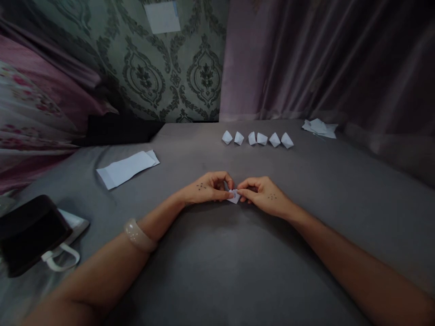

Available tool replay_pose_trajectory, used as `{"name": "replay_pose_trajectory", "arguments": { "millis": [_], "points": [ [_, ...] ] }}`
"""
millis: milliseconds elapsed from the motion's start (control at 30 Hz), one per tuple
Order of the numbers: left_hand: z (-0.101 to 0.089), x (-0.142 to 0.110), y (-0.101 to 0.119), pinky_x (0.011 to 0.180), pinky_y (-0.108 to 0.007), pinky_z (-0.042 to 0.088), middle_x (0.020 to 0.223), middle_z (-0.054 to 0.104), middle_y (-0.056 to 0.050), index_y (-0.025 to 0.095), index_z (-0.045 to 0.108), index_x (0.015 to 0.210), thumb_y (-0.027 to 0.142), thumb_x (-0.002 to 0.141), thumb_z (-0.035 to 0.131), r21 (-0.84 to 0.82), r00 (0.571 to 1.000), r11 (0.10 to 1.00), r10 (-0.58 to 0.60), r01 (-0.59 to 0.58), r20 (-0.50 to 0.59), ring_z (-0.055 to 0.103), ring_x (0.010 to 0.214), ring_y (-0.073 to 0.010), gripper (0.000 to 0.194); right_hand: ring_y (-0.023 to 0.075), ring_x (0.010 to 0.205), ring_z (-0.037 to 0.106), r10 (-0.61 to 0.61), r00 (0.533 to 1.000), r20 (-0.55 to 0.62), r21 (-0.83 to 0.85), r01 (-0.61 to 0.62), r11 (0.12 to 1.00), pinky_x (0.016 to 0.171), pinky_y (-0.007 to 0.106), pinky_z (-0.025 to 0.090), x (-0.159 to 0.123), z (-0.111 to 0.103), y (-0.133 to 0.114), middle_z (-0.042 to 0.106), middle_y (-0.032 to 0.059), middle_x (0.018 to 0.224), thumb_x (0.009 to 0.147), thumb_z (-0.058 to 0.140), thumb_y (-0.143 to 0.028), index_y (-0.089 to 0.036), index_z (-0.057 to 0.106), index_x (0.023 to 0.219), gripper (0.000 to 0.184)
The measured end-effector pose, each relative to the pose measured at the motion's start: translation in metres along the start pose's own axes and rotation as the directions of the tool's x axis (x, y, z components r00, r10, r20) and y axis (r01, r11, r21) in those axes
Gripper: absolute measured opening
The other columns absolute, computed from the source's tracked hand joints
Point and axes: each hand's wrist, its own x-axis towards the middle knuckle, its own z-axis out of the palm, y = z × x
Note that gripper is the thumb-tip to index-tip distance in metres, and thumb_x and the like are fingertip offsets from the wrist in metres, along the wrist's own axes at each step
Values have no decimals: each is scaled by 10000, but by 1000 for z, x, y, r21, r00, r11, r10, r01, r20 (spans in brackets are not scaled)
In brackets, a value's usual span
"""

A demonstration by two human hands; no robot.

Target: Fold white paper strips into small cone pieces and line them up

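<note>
Between my two hands is a small piece of folded white paper [234, 197], pointed at its lower end. My left hand [213, 186] pinches its left side with thumb and fingers, and a bangle sits on that forearm. From the other side, my right hand [261, 193] grips the paper's right edge between thumb and fingertips. Fingers cover parts of the paper, so its full shape is hidden. Beyond my hands stands a row of several folded white paper shapes [274, 140], faceted and roughly diamond-like.
Flat white paper strips [127, 168] lie to the left on the grey cloth surface [217, 271]. A loose pile of white paper [320, 128] rests at the far right. At the left edge are a dark flat object [34, 235] with a white cable [63, 258]. Curtains and patterned wallpaper border the back.
</note>
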Motion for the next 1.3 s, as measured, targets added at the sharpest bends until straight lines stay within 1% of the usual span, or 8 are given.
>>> {"name": "replay_pose_trajectory", "arguments": {
  "millis": [233,367,533,700,767,900,1067,1300],
  "points": [
    [-1,-2,1,509,-192,315,680,541,29,155,565,825,297,728,697,-18,998,998,56,-57,-33,423,549,-63,217,121,531,566,46,998,-35,46,-45,998,505,241,422,1,0,0,665,16,624,780,601,-296,-186,668,797,130],
    [-1,-4,4,559,-203,362,712,561,13,162,593,873,276,744,674,72,996,995,73,-69,-58,471,599,-84,190,119,534,575,59,997,-55,75,-55,996,522,241,446,1,1,0,666,21,621,779,599,-267,-178,647,799,102],
    [-1,-4,-1,702,-244,458,993,566,-57,162,632,811,244,747,671,202,978,962,200,-186,-55,560,772,-116,111,112,516,560,42,995,-96,94,-33,995,523,245,459,3,3,3,651,19,606,790,576,-238,-167,611,808,81],
    [-2,-3,-8,751,-261,473,1127,573,-98,146,645,776,260,750,681,230,961,964,185,-137,-203,591,884,-151,122,111,546,575,1,987,-159,196,31,980,542,246,474,6,4,6,647,16,638,823,543,-244,-174,567,828,74],
    [-2,-2,-12,785,-273,469,1105,618,-103,138,633,772,272,754,683,174,953,977,165,-123,-255,602,901,-161,144,112,562,589,-9,983,-186,235,53,971,553,246,482,7,3,7,650,15,650,838,524,-240,-177,551,851,70],
    [-4,1,-22,760,-270,477,956,679,-84,132,609,788,295,758,687,58,948,990,143,-132,-284,619,821,-148,184,111,532,583,17,972,-233,248,43,968,531,245,483,9,4,13,643,4,633,862,482,-236,-182,525,898,78],
    [-6,2,-25,631,-221,457,739,643,-24,139,617,807,282,765,681,65,928,994,105,-88,-357,580,657,-110,163,116,492,568,-1,962,-275,183,54,982,510,254,467,12,4,23,644,-1,621,878,460,-273,-201,497,914,89],
    [-4,-1,-19,610,-216,426,730,638,-21,147,591,772,263,770,662,88,886,989,146,-119,-440,550,635,-102,137,131,561,596,-47,955,-294,183,104,978,562,286,493,8,2,16,650,16,677,874,456,-271,-200,490,900,83]
  ]
}}
